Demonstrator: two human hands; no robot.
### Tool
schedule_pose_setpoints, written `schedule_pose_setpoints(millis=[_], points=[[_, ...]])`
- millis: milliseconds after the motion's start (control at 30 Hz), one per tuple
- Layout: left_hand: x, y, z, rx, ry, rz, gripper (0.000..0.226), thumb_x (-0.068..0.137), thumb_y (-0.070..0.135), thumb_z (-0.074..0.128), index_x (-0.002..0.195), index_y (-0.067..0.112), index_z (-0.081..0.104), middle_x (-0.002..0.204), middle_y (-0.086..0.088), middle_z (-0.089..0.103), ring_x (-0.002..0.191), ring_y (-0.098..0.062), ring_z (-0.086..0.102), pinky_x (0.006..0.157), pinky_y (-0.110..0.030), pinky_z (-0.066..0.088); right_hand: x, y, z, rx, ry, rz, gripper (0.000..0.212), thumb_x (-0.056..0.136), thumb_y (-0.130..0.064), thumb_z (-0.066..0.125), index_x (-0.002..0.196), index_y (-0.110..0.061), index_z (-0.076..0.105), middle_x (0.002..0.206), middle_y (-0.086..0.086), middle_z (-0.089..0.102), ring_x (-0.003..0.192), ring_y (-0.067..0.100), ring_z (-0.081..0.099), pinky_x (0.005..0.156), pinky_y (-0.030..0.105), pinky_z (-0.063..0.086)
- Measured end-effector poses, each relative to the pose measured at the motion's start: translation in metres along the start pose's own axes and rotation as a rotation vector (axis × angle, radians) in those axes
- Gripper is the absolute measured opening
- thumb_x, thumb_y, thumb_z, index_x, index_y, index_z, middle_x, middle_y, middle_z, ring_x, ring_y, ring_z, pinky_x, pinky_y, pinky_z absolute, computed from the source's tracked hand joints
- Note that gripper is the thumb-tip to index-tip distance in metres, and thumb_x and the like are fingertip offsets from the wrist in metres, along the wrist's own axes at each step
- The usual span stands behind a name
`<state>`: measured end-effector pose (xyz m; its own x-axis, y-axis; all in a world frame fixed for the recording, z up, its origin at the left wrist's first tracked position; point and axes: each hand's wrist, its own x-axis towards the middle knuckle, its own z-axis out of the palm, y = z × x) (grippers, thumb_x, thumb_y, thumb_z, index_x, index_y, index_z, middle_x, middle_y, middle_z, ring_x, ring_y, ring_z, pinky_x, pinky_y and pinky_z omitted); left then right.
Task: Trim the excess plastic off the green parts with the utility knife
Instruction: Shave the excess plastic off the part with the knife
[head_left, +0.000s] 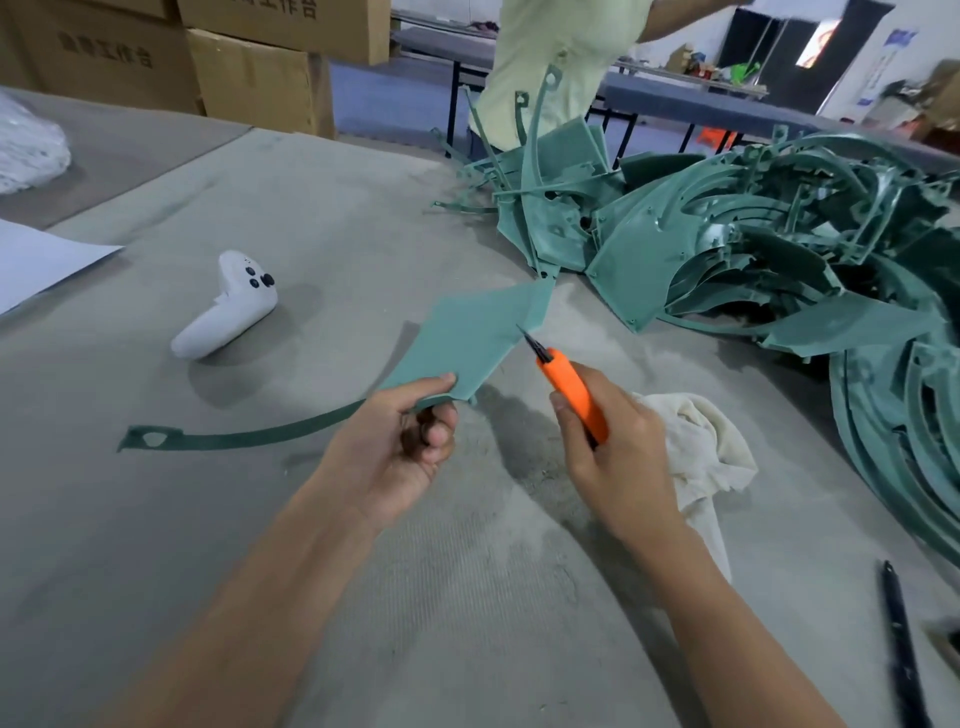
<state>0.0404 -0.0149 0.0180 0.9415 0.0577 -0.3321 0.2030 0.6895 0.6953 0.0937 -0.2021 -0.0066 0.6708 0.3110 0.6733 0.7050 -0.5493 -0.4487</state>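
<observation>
My left hand pinches the near edge of a flat green plastic part and holds it above the grey table. A long thin curved arm of this part runs left to a tab with a hole. My right hand grips an orange utility knife. Its dark blade tip touches the part's right edge. A large heap of green parts lies at the right and far right of the table.
A white game-style controller lies left of centre. A crumpled white cloth sits behind my right hand. A black pen-like tool lies at the lower right. Cardboard boxes stand at the back left, and a person stands beyond the table.
</observation>
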Motion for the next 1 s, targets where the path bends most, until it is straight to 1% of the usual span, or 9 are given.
schedule_pose_setpoints(millis=[100, 233, 367, 500, 567, 667, 800, 900, 1000], points=[[0.0008, -0.0007, -0.0001, -0.003, -0.002, 0.004, 0.017, 0.068, 0.010, 0.064, 0.082, 0.010, 0.055, 0.048, -0.001, 0.048, 0.031, -0.006, 0.039, 0.030, -0.014, 0.026, -0.0003, -0.0031, -0.0005, -0.010, 0.036, 0.019, 0.022, 0.095, -0.014, 0.059, 0.114, -0.006, 0.064, 0.073, -0.005, 0.058, 0.058, 0.011, 0.050, 0.057, 0.018, 0.039], [0.0003, 0.0006, -0.0019, 0.005, -0.016, 0.006, 0.014, 0.070, 0.011, 0.064, 0.082, 0.010, 0.056, 0.048, -0.001, 0.048, 0.030, -0.006, 0.039, 0.029, -0.015, 0.027, 0.0016, 0.0012, -0.0029, 0.013, 0.094, 0.086, 0.016, 0.098, -0.017, 0.057, 0.108, -0.008, 0.065, 0.061, -0.001, 0.051, 0.050, 0.012, 0.046, 0.048, 0.022, 0.036], [-0.0006, 0.0006, -0.0016, -0.001, -0.012, -0.003, 0.009, 0.075, 0.010, 0.063, 0.081, 0.011, 0.055, 0.047, -0.001, 0.049, 0.030, -0.006, 0.040, 0.030, -0.014, 0.026, -0.0006, -0.0017, -0.0017, -0.007, 0.059, 0.041, 0.021, 0.095, -0.016, 0.057, 0.110, -0.004, 0.066, 0.061, -0.006, 0.047, 0.050, 0.006, 0.041, 0.052, 0.013, 0.029], [-0.0005, 0.0010, -0.0010, -0.018, -0.009, 0.001, 0.010, 0.075, 0.010, 0.063, 0.082, 0.011, 0.056, 0.047, -0.001, 0.049, 0.030, -0.005, 0.040, 0.030, -0.014, 0.026, -0.0041, -0.0058, 0.0049, -0.025, -0.016, -0.003, 0.026, 0.093, -0.015, 0.058, 0.116, -0.004, 0.065, 0.079, -0.018, 0.047, 0.060, -0.007, 0.039, 0.061, 0.008, 0.029], [0.0000, 0.0014, -0.0014, -0.020, -0.007, 0.004, 0.007, 0.079, 0.009, 0.062, 0.082, 0.011, 0.056, 0.047, -0.002, 0.049, 0.030, -0.006, 0.040, 0.030, -0.014, 0.026, -0.0031, -0.0046, 0.0043, -0.008, 0.004, 0.004, 0.023, 0.094, -0.015, 0.057, 0.112, -0.004, 0.065, 0.072, -0.019, 0.045, 0.056, -0.005, 0.040, 0.058, 0.009, 0.028], [0.0002, 0.0008, -0.0017, -0.014, -0.015, 0.005, 0.008, 0.078, 0.009, 0.062, 0.082, 0.011, 0.056, 0.048, -0.001, 0.049, 0.030, -0.006, 0.040, 0.030, -0.014, 0.027, 0.0009, -0.0015, -0.0004, -0.002, 0.076, 0.024, 0.020, 0.095, -0.016, 0.056, 0.108, -0.005, 0.065, 0.060, -0.009, 0.043, 0.050, 0.006, 0.041, 0.051, 0.014, 0.029], [0.0006, 0.0004, -0.0028, -0.012, -0.010, 0.007, 0.012, 0.072, 0.011, 0.064, 0.081, 0.011, 0.056, 0.048, -0.002, 0.049, 0.030, -0.006, 0.040, 0.030, -0.014, 0.027, -0.0039, -0.0043, 0.0017, -0.028, -0.001, -0.004, 0.021, 0.093, -0.013, 0.058, 0.111, -0.005, 0.065, 0.069, -0.022, 0.039, 0.055, -0.001, 0.038, 0.057, 0.011, 0.028], [0.0008, 0.0007, -0.0034, -0.012, -0.006, 0.012, 0.010, 0.072, 0.010, 0.064, 0.079, 0.011, 0.056, 0.048, -0.002, 0.049, 0.030, -0.006, 0.040, 0.030, -0.014, 0.027, -0.0047, -0.0053, 0.0047, -0.045, -0.031, -0.009, 0.024, 0.092, -0.011, 0.059, 0.114, -0.006, 0.065, 0.075, -0.017, 0.044, 0.059, 0.004, 0.041, 0.058, 0.018, 0.031], [0.0007, 0.0006, -0.0039, -0.009, -0.014, 0.015, 0.008, 0.076, 0.009, 0.063, 0.080, 0.011, 0.056, 0.049, -0.002, 0.049, 0.031, -0.006, 0.040, 0.030, -0.014, 0.028, -0.0017, -0.0026, 0.0022, -0.026, 0.039, 0.012, 0.022, 0.094, -0.012, 0.058, 0.113, -0.005, 0.065, 0.068, -0.017, 0.042, 0.056, -0.002, 0.039, 0.056, 0.013, 0.029]])
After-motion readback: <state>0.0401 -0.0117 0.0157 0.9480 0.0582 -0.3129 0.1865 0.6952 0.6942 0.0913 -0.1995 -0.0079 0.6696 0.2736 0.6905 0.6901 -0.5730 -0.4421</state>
